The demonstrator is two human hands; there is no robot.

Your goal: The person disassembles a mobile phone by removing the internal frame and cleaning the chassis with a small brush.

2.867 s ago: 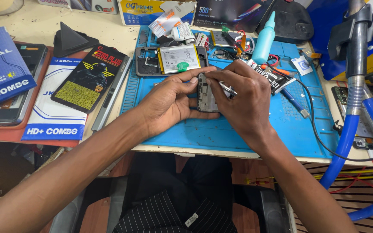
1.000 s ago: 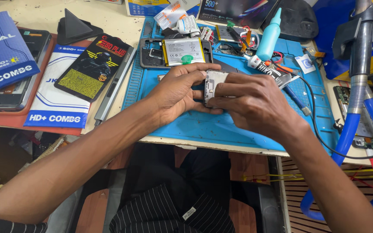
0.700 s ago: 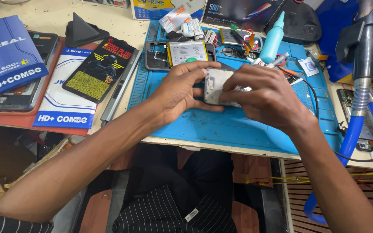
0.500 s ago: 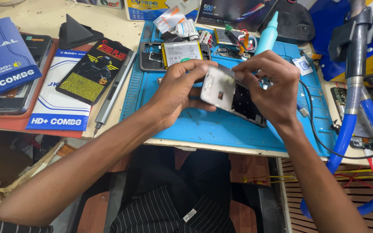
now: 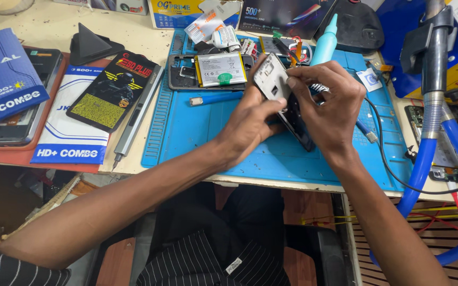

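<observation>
Cluttered cream workbench [image 5: 27, 21], blue mat [image 5: 208, 132]

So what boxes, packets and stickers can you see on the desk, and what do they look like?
Dark blue flat box: far left, over a tray.
White packet with blue band: left of the blue work mat.
Black packet with yellow panel: lying on the white one.
Yellow-and-blue box: top edge.
Dark glossy box: top, beside it.
White battery label: in the opened phone.

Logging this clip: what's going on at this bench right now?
A person holds a small silver-grey phone part and a dark phone body above a blue work mat. The left hand and the right hand both grip them, the grey part tilted up. An opened phone with its battery lies on the mat behind.
</observation>
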